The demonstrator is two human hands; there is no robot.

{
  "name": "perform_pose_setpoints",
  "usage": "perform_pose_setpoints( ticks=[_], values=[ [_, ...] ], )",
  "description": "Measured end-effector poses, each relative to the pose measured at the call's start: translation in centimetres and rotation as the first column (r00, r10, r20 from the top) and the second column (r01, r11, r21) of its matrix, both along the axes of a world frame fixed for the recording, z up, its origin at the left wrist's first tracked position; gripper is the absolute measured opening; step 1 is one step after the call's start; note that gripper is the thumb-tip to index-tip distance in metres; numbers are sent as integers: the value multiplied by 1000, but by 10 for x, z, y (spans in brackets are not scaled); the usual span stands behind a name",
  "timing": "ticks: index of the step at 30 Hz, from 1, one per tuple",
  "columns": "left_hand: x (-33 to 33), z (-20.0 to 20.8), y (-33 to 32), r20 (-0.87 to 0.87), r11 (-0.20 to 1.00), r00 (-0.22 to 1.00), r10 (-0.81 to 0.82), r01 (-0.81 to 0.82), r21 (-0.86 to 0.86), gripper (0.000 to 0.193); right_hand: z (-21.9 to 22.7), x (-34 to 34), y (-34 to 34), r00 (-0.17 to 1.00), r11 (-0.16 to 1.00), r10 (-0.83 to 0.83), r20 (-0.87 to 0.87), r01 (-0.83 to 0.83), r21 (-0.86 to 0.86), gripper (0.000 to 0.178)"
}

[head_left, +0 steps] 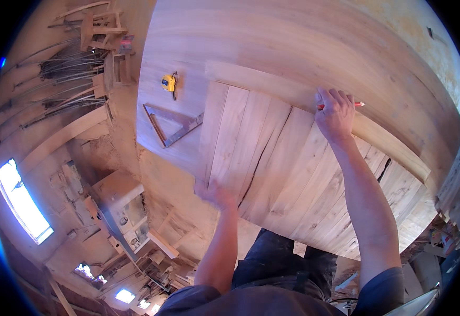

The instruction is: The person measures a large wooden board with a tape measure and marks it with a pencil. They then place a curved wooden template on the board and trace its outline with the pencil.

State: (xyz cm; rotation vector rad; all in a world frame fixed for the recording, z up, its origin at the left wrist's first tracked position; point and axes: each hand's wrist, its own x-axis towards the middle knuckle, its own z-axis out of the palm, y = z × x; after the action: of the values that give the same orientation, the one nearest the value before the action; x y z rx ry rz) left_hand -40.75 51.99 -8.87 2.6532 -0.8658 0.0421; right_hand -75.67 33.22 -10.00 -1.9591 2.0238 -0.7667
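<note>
Several pale wooden boards [282,163] lie side by side on a large wooden worktop [272,37]. Dark gaps run between some of them. Along their far ends stretches a long wooden strip [272,84], and another board [213,131] borders them at the left. My right hand [337,113] rests by the far ends, closed on a red pencil [358,104] that pokes out to the right. At the near left corner of the boards is my left hand [216,195], its fingers smeared by motion; what it touches is not clear.
Left of the boards, a yellow tape measure [169,82] and a triangular square [173,127] lie on the worktop. A dusty machine [122,210] stands at the left, below a pile of thin sticks [66,68]. Stacked planks [455,179] rise at the right.
</note>
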Motion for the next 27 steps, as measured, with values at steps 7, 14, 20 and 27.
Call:
perform_pose_setpoints(
  ticks=[7, 14, 20, 27],
  values=[
    [49, 32, 46, -920, 741, 239, 312, -667, 77, 55, 4, 0, -2, 999, 1000, 1, -37, -2, -22, 9],
    [63, 16, 58, -890, 783, 223, 398, -589, 203, 34, 3, 3, -3, 1000, 1000, 1, -22, -1, -2, 10],
    [71, 33, 61, -932, 844, 152, 329, -490, 218, 40, 4, 2, -4, 1000, 999, 17, -10, -17, 28, 16],
    [106, 44, 16, -980, 764, 89, 178, -641, 81, 45, 9, 1, -7, 1000, 998, 23, -6, -23, 52, 21]
  ],
)
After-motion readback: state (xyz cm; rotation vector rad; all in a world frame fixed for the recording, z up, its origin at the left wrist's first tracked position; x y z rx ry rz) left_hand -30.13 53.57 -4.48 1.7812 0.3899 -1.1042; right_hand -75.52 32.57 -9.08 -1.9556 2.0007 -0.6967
